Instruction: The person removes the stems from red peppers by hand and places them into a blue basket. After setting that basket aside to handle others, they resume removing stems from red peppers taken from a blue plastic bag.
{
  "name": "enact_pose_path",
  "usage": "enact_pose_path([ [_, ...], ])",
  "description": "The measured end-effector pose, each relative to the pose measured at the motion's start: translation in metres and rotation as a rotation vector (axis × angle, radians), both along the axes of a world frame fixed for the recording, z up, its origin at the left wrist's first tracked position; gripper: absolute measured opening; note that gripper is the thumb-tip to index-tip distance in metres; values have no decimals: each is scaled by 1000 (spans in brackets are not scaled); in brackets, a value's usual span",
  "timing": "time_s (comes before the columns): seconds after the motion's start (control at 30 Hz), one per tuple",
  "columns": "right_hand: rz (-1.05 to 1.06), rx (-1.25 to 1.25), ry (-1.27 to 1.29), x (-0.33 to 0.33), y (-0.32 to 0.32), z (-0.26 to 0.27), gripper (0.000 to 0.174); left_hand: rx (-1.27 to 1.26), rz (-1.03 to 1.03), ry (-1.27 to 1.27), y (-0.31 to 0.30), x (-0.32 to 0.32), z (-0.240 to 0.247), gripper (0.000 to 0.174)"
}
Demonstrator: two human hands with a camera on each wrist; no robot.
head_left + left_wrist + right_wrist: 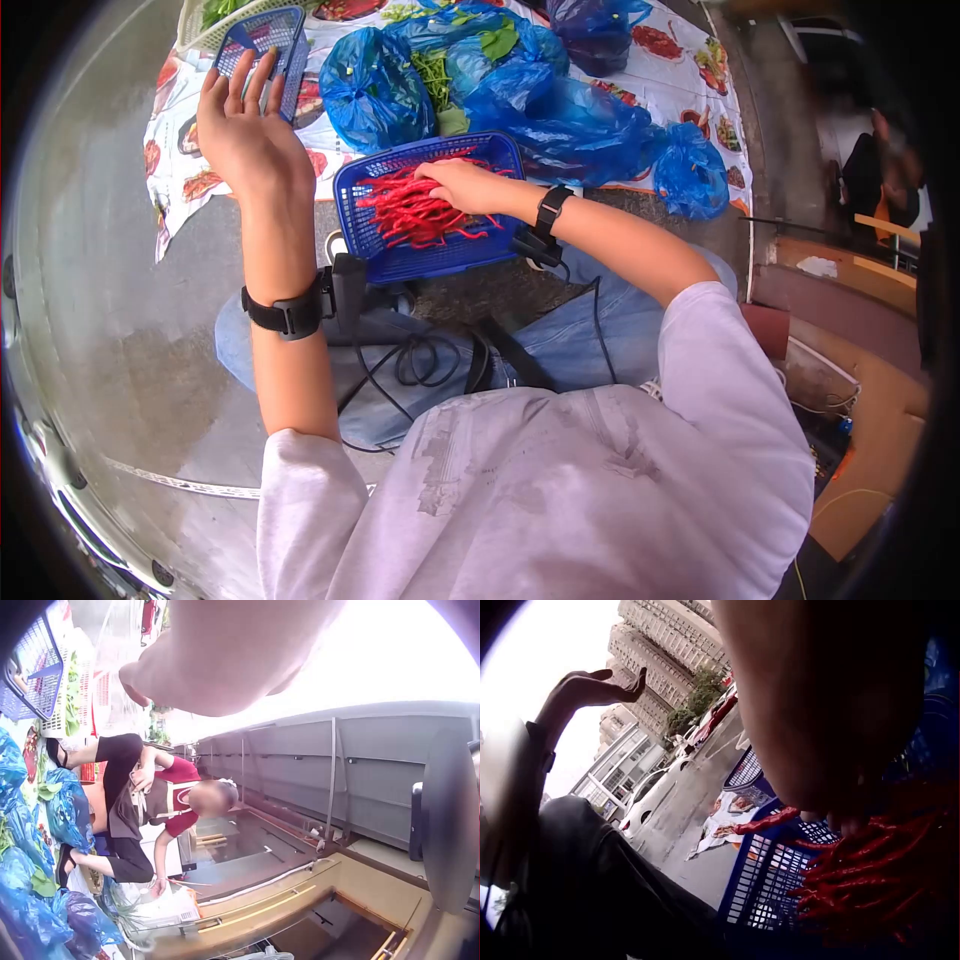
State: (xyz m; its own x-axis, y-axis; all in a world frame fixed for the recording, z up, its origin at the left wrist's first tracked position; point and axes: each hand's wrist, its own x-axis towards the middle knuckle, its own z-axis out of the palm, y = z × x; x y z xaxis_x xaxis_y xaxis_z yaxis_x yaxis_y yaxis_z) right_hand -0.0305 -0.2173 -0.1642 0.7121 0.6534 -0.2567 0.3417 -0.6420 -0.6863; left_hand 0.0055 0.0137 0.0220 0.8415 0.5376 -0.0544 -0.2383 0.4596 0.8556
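Grey pavement (100,300) is our floor, with a printed cloth (680,75) spread over it at the far side. We sit near its edge with a blue basket (440,258) propped on our knees, and in it lies a tangle of red chillies (420,210), heaped toward the left and middle.

Our right hand (462,185) lies on top of that heap from the right, its fingers bent down among the pods. The right wrist view shows the fingertips (840,821) touching the chillies, but we cannot tell whether they pinch one or only rest there. Our left hand (245,135) is raised to the far left, palm away from us, fingers straight and spread, holding nothing. It is just in front of a smaller blue basket (270,35).

Beyond the big basket, crumpled blue bags (560,115) sit on the cloth, one open on green leaves (432,75). In the left wrist view, a person (150,802) crouches on the far side.

To work this heap well, we judge it best to take a few pods at a time by their stems, lift them straight up so the tangle loosens instead of dragging out, and keep the basket level on our knees.
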Motion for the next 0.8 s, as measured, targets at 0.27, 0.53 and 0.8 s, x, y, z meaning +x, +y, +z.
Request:
enact_pose_path([
  [0.27, -181, -44, -482, 45, -80, 63, 13, -44, -202, -3, -4, -7, 1, 54],
  [0.53, -160, -717, 210, 122, -224, -93, 62, 56, -308, 38, -26, -5, -7, 56],
  [0.8, -537, -635, 215, 102, -218, -223, 37, 63, -472, 118, -29, 3, -25, 52],
])
